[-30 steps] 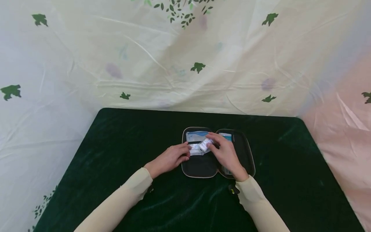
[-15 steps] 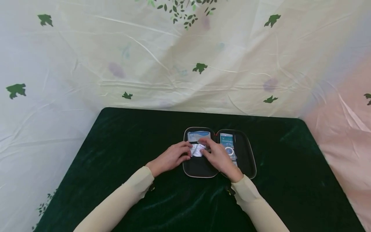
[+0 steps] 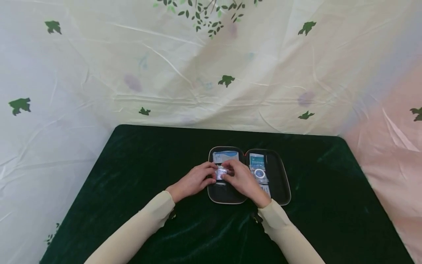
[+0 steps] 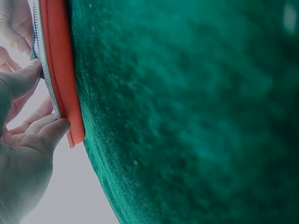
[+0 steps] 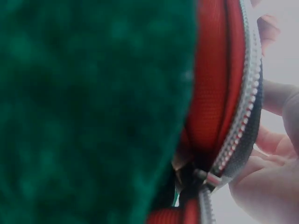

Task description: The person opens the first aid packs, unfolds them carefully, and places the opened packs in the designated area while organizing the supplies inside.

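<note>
A small zip case, red outside with a black lining, lies unfolded on the table. My left hand grips its left rim; in the left wrist view a fingertip rests on the red edge by the zip. My right hand is over the left half, pinching a small white printed packet and pressing it near the dark strap. What the packet holds is not visible. In the right wrist view the fingers show above the zip, while the packet is hidden behind the case wall.
A pale blue packet lies at the top of the left half. The right half holds a teal packet and a white ring-shaped roll in clear wrap. Dark green velvet covers the table; a patterned curtain stands behind it.
My right hand has moved left and slightly down with the white packet, uncovering the roll and teal packet in the right half. The left hand has stayed at the rim.
</note>
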A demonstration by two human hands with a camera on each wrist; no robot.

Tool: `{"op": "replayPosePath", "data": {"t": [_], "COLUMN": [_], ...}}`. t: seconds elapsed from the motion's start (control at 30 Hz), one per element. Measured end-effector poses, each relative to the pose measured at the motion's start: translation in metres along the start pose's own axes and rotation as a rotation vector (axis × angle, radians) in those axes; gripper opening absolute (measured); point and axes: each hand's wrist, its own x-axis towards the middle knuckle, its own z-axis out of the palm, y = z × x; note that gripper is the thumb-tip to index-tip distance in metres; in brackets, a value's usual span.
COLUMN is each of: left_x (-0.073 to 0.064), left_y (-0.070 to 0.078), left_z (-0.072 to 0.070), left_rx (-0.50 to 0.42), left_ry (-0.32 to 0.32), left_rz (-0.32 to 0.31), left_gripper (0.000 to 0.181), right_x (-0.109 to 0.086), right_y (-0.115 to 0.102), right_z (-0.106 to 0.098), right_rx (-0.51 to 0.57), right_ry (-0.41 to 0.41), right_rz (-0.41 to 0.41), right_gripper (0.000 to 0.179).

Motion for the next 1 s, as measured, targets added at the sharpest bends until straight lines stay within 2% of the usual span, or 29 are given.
{"op": "replayPosePath", "data": {"t": [0.17,0.3,0.33,0.53,0.57,0.73,1.0], "left_x": [0.0,-0.001,-0.002,0.002,0.003,0.007,0.006], "left_y": [-0.007,-0.008,0.0,-0.001,-0.008,-0.012,-0.014], "left_z": [0.004,0.005,0.001,0.0,0.005,0.006,0.009], "left_rx": [0.048,0.06,0.072,0.054,0.041,0.036,0.022], "left_ry": [0.016,0.013,0.01,-0.004,-0.004,-0.018,-0.037], "left_rz": [-0.013,-0.007,-0.002,0.013,0.011,0.006,-0.053], "left_gripper": [0.007,0.005,0.005,0.005,0.003,0.006,0.006], "right_x": [0.0,-0.001,-0.001,-0.001,-0.001,-0.005,-0.009], "right_y": [0.001,0.003,0.004,0.006,0.005,0.003,0.004], "right_z": [0.001,0.002,0.003,0.0,0.0,0.0,-0.001], "right_rx": [-0.027,-0.068,-0.075,-0.094,-0.1,-0.118,-0.052], "right_ry": [-0.018,-0.041,-0.047,-0.083,-0.09,-0.106,-0.111], "right_rz": [-0.011,-0.081,-0.1,-0.178,-0.18,-0.157,-0.125], "right_gripper": [0.024,0.021,0.021,0.019,0.02,0.022,0.022]}}
